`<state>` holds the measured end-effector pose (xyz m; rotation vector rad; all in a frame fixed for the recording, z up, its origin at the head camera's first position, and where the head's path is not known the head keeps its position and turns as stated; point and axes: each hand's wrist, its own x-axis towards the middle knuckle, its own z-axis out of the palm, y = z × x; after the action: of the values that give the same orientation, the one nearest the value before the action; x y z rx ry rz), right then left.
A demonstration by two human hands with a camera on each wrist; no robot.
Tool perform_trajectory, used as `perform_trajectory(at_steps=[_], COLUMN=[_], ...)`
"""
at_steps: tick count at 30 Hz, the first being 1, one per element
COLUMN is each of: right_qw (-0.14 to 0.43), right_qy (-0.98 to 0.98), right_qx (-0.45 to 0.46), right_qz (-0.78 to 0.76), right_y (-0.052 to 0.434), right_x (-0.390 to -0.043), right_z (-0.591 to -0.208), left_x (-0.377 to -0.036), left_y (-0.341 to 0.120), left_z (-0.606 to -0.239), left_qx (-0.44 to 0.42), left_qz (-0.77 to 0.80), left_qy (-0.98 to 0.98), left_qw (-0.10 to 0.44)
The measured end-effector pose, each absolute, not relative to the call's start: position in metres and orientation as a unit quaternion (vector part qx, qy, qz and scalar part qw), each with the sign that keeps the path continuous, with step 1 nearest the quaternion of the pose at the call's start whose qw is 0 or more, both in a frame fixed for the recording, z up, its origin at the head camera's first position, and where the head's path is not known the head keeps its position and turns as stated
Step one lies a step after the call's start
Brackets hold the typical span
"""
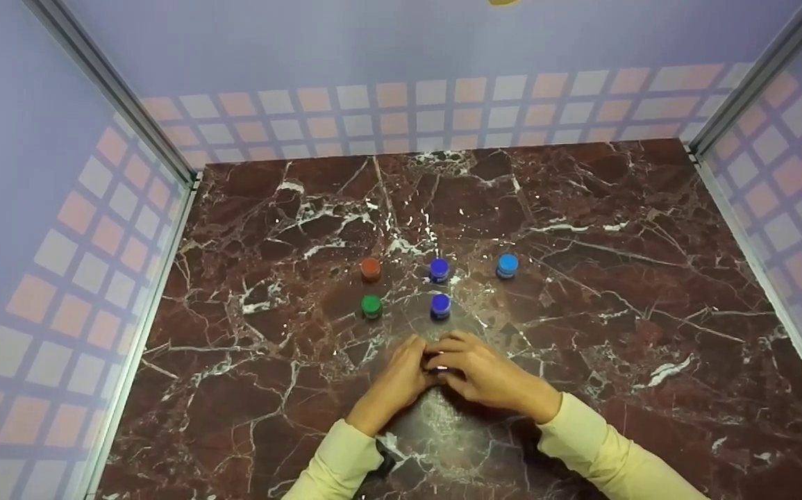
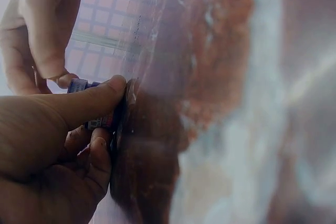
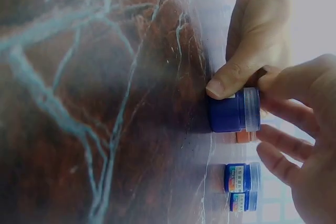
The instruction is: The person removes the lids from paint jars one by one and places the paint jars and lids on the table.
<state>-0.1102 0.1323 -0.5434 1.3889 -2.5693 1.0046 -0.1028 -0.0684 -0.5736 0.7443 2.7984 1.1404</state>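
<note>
A small dark-blue paint jar [image 3: 226,116] with a clear ribbed lid [image 3: 252,109] stands on the marble tabletop. My left hand [image 1: 401,371] grips its body low down, thumb on the near side and fingers behind, as the left wrist view shows. Around the lid curl the thumb and fingertips of my right hand [image 1: 487,371]. From the head view the two hands nearly cover this jar. Just beyond them stand a blue jar [image 1: 440,305] and a green jar [image 1: 371,305].
Farther back, an orange-red jar [image 1: 371,269], another blue jar [image 1: 439,269] and a light-blue jar [image 1: 507,265] form a row. The dark marble tabletop [image 1: 623,389] is bounded by panels with a pink and white square pattern [image 1: 392,104] at the back and both sides.
</note>
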Motion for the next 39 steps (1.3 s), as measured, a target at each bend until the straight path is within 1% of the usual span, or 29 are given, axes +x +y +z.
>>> perform_trajectory(at_steps=[3,9,12,16,19,26,29,34,39], right_qw=[0.045,0.093,0.108,0.107,0.1,0.112,0.109,0.094,0.087], right_qy=[-0.832,-0.846,-0.862,-0.888,-0.908,-0.937,-0.946,-0.951,-0.948], right_qx=[0.411,0.286,0.234,0.184,0.17,0.168,0.166,0.173,0.199], right_qz=[0.369,0.44,0.437,0.407,0.37,0.284,0.256,0.238,0.232], right_y=[0.13,0.125,0.121,0.115,0.11,0.098,0.094,0.089,0.091], right_x=[-0.111,-0.111,-0.11,-0.105,-0.1,-0.09,-0.087,-0.083,-0.084], right_z=[-0.544,-0.544,-0.544,-0.545,-0.545,-0.545,-0.545,-0.545,-0.543], left_x=[-0.104,-0.103,-0.103,-0.104,-0.104,-0.104,-0.103,-0.102,-0.101], left_y=[-0.069,-0.069,-0.068,-0.068,-0.068,-0.069,-0.069,-0.068,-0.068], left_z=[-0.574,-0.574,-0.574,-0.574,-0.574,-0.576,-0.577,-0.578,-0.579], left_qx=[0.242,0.24,0.231,0.228,0.232,0.249,0.256,0.262,0.267], left_qz=[0.378,0.399,0.402,0.406,0.405,0.398,0.393,0.385,0.382], left_qy=[0.894,0.885,0.885,0.884,0.884,0.883,0.883,0.885,0.884], left_qw=[0.009,0.024,0.035,0.032,0.024,-0.003,-0.013,-0.022,-0.034])
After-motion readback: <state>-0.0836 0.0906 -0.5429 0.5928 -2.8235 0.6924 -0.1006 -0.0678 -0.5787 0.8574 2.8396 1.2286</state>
